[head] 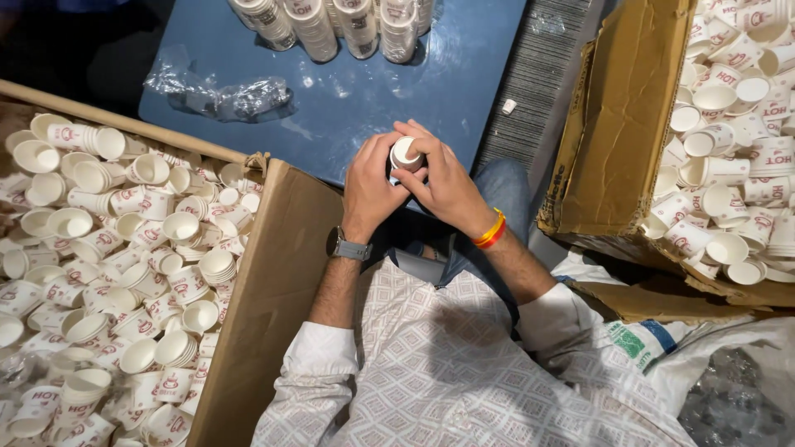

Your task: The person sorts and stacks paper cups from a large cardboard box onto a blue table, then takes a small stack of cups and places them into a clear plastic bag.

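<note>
Cups in hand: I see a small stack of white paper cups (405,154) held over the near edge of the blue surface (464,74).
Left hand (370,192): grip clamped on the stack.
Right hand (445,184): grip wrapped on it too.
Sides: cardboard boxes (273,290) of loose cups.

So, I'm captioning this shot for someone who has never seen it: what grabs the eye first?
Both hands, the left hand and right hand, clasp a small white paper cup over the blue tabletop. Open brown cardboard boxes heaped with loose white cups flank the person on both sides.
</note>
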